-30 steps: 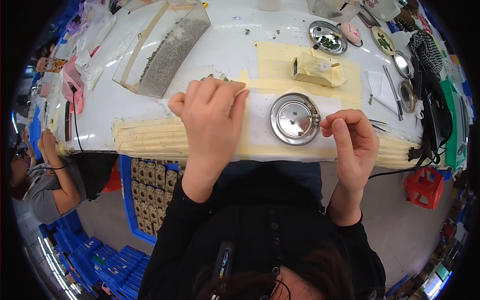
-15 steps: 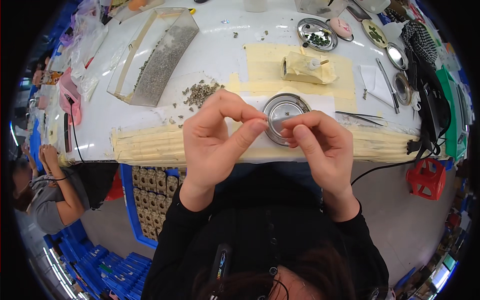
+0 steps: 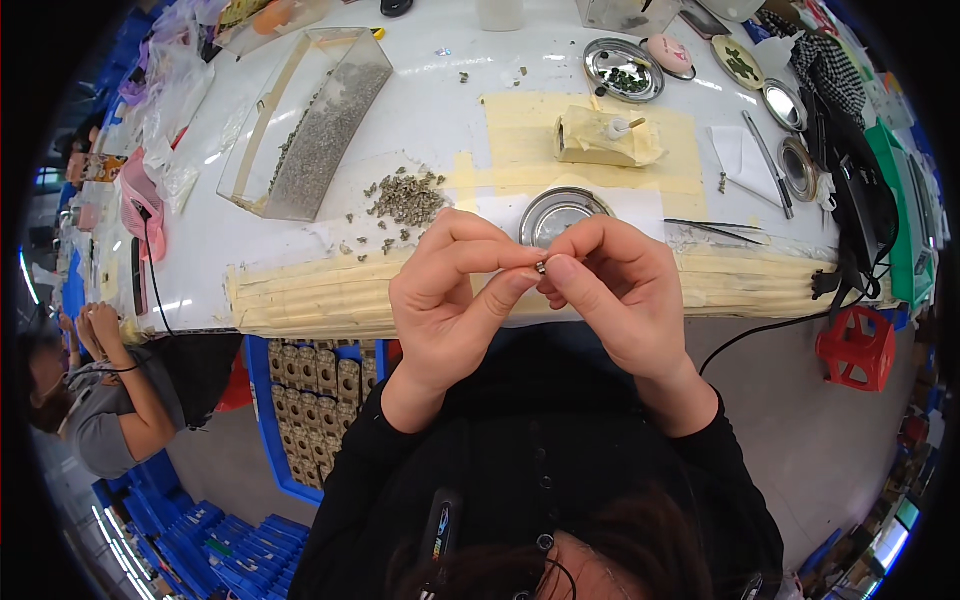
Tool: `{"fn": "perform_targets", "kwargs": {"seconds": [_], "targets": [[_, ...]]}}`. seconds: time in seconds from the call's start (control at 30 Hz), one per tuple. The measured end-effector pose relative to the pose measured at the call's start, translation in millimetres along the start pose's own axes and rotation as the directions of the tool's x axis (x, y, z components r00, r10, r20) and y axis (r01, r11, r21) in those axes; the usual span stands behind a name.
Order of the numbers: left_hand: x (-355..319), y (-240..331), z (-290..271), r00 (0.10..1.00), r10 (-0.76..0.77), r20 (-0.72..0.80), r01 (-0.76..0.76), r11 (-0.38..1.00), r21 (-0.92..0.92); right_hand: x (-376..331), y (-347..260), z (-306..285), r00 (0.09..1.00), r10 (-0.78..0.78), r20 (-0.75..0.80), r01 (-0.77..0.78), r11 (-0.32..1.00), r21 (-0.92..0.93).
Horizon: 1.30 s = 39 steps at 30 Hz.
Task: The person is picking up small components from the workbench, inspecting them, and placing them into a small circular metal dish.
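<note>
Head view, as I read it from my station: both hands raised together over the near edge of the bench [image 3: 300, 230].

Item 1: small dark metal part [image 3: 541, 267], pinched between the fingertips of both hands, above the padded near edge and just in front of the round steel dish [image 3: 560, 212].

Item 2: left hand [image 3: 450, 300], grip closed on the small part from the left, thumb and forefinger meeting at it.

Item 3: right hand [image 3: 620, 300], grip closed on the same part from the right, fingers curled in; the two hands touch at the fingertips.

Item 4: heap of small grey-green pieces [image 3: 405, 197], loose on the bench, left of the steel dish and well inside the near edge.

Item 5: clear rectangular tray [image 3: 310, 120] of fine grey pieces, lying slantwise toward the far left corner.

Item 6: tan taped patch [image 3: 520, 140] with a wrapped block [image 3: 605, 143] on it, behind the dish.

Item 7: second round dish [image 3: 624, 70] with dark pieces, near the far edge.

Item 8: another person [image 3: 95, 400], seated below the left edge of the bench.
</note>
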State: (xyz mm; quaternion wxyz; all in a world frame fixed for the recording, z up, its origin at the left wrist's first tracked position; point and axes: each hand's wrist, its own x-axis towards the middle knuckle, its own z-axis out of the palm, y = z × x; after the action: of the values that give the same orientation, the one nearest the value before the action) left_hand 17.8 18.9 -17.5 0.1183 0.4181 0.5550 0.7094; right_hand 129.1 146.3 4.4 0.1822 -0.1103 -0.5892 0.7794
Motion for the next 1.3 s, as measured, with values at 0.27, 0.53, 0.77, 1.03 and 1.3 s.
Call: {"fn": "perform_targets", "kwargs": {"seconds": [0.27,0.53,0.77,1.03,1.3], "targets": [[0.8,3.3,-2.8,0.995,0.104,0.005,-0.103,0.971,0.214,-1.1,0.1,-0.5,1.000,-0.006,0.020,0.007,1.000,-0.022],[-0.6,8.1,-0.7,1.000,-0.003,-0.028,0.007,0.993,0.120,-0.5,1.9,-2.5,0.995,-0.097,0.026,0.098,0.993,-0.060],[-2.8,8.6,-0.3,0.997,-0.061,-0.042,0.065,0.990,0.123,3.4,2.1,-2.8,0.901,-0.434,0.026,0.390,0.781,-0.488],[-3.2,7.2,0.6,0.999,-0.006,-0.053,0.016,0.980,0.198,4.2,3.0,-1.2,0.849,-0.526,0.047,0.456,0.686,-0.567],[-2.5,10.8,0.1,0.998,0.049,-0.030,-0.041,0.973,0.228,2.8,6.4,-4.7,0.910,-0.411,0.049,0.389,0.811,-0.437]]}}
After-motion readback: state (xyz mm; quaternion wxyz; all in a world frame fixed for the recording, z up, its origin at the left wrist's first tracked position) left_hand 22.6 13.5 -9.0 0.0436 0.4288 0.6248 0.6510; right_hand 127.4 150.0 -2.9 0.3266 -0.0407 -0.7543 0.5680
